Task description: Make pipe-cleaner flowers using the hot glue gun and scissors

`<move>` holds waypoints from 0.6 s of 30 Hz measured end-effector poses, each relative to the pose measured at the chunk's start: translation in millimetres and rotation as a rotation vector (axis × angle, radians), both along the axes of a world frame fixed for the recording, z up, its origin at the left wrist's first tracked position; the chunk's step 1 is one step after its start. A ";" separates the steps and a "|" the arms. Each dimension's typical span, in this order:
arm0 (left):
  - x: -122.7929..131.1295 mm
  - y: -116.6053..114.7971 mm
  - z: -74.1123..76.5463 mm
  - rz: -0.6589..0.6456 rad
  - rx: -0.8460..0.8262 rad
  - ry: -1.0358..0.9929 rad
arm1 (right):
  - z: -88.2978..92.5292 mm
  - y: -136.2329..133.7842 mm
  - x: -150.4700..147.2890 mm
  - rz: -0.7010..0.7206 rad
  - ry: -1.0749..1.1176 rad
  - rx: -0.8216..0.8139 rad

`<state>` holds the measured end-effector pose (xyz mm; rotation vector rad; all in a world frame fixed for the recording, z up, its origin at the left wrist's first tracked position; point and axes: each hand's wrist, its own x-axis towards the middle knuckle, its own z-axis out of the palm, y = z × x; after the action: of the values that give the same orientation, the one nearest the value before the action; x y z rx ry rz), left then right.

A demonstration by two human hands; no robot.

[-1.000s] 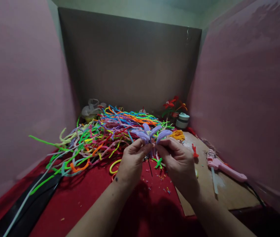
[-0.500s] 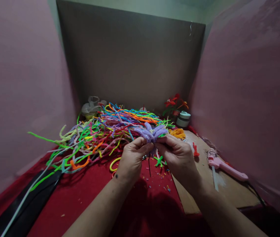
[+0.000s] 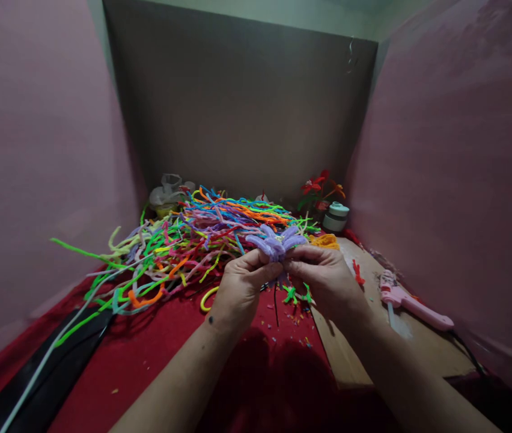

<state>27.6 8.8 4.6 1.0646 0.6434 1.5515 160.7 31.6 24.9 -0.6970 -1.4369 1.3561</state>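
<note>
A lavender pipe cleaner flower [image 3: 276,243] with several looped petals and a pale centre is held up in front of me. My left hand [image 3: 243,288] pinches its base from the left between thumb and forefinger. From the right, my right hand [image 3: 328,278] pinches the same base, its fingertips almost meeting the left ones. A thin dark stem [image 3: 276,307] hangs down below the fingers. Behind the flower spreads a big heap of coloured pipe cleaners [image 3: 220,228]. Small green pipe cleaner pieces [image 3: 290,294] lie on the cloth just beneath my hands.
Right of my hands, a cardboard sheet [image 3: 341,361] carries a pink glue gun [image 3: 413,307] and a red piece [image 3: 357,273]. Farther back stand a lidded jar [image 3: 336,216] and red flowers [image 3: 313,185]. A yellow ring [image 3: 208,299] and scraps lie on the red cloth [image 3: 148,367].
The flower has tipped slightly, its petals sitting a little differently. My right fingers have shifted at its base, uncovering more of the green pieces below. Both hands keep their pinch.
</note>
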 end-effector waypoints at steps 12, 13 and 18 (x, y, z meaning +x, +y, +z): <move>-4.0 0.0 -5.3 -0.078 0.001 0.050 | 2.8 7.8 8.5 0.390 0.173 -0.263; -3.9 -0.5 -5.1 -0.081 -0.002 0.058 | 2.5 7.7 9.1 0.386 0.179 -0.257; -4.5 -2.1 -4.9 -0.080 -0.032 0.082 | -0.9 9.7 8.9 0.372 0.163 -0.270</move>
<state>23.1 6.6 -0.3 1.1215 0.6721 1.4304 169.7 41.3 24.0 -0.4866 -1.3064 1.8766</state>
